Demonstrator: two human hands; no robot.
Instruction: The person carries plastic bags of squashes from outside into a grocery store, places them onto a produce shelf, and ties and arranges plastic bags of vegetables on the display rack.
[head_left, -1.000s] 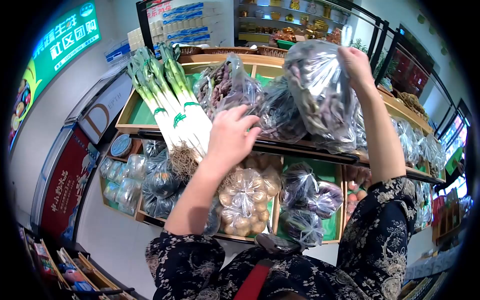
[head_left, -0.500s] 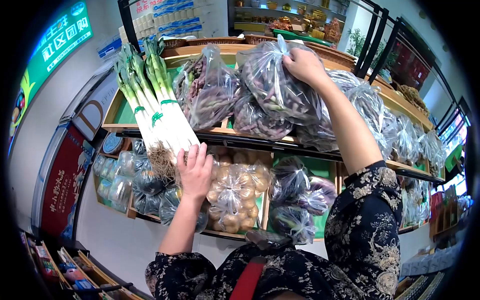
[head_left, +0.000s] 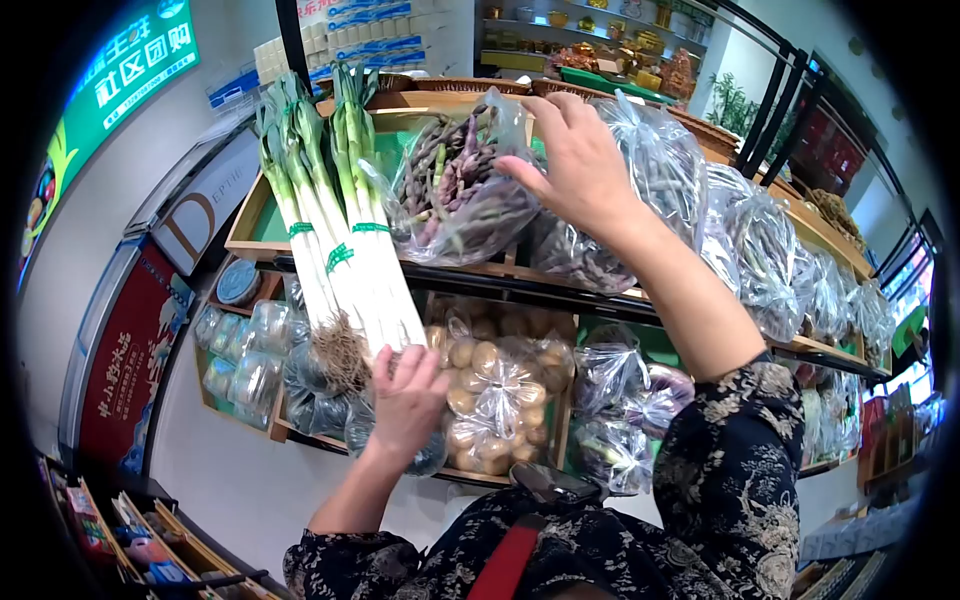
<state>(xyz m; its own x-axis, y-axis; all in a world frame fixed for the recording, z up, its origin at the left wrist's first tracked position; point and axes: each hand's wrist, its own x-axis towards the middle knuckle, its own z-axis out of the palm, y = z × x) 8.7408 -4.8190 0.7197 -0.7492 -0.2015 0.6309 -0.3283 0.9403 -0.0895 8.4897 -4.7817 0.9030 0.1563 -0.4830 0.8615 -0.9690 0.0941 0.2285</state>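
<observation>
My left hand (head_left: 408, 398) rests its fingertips at the root end of the leeks (head_left: 345, 245), which are tied in bundles with green bands and lie across the upper shelf. My right hand (head_left: 578, 160) is spread, its fingers apart, over the right side of an open clear bag of purple-green bean pods (head_left: 462, 190). Whether its fingertips touch the plastic is unclear. Right of it, a tied bag of dark pods (head_left: 660, 165) sits partly behind my wrist. Below the shelf edge is a bag of potatoes (head_left: 497, 400).
Bagged eggplants (head_left: 615, 400) lie in a lower bin right of the potatoes. A black rail (head_left: 520, 292) runs along the upper shelf's front. More bagged vegetables (head_left: 765, 250) line the right side. Wicker baskets (head_left: 700, 132) stand behind, and a round blue-lidded tub (head_left: 238, 282) is at left.
My right hand has let go of the bag of dark pods, moved left and opened. That bag now rests on the shelf. My left hand has come down to the leeks' root end.
</observation>
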